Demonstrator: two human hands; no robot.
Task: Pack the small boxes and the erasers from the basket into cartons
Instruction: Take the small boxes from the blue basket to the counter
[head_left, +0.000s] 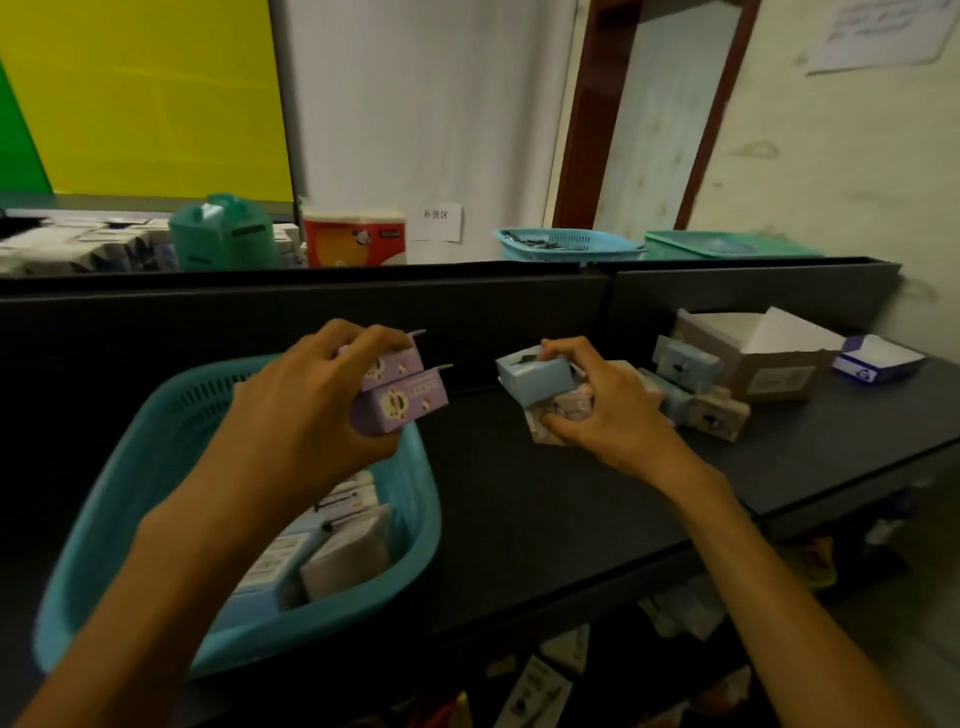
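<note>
Teal plastic forms the basket (156, 467) at the left of the dark shelf (519, 493); several small boxes lie in it, too overlapped and blurred to count. Two purple boxes (400, 389), stacked one on the other with their end flaps sticking out, sit in the left hand (301, 410), which is raised above the basket's far rim — fingers curled over the top box, thumb under the lower one. The right hand (608, 405) hovers over the shelf at centre and grips a cluster of boxes: one light-blue box (535, 376) on top, a pale one beneath it, possibly more hidden by the fingers. Both forearms reach in from the lower edge, the wrists bent slightly inward toward each other.

To the right stand about four more small boxes (696, 384), blue and beige, touching one another just beside an open brown carton (758, 358) with one flap raised. One small blue-and-white carton (878, 361) lies open farther right. Behind the shelf's back wall — one second blue basket (571, 244), a red-and-white package (356, 236) and a teal container (223, 234).
</note>
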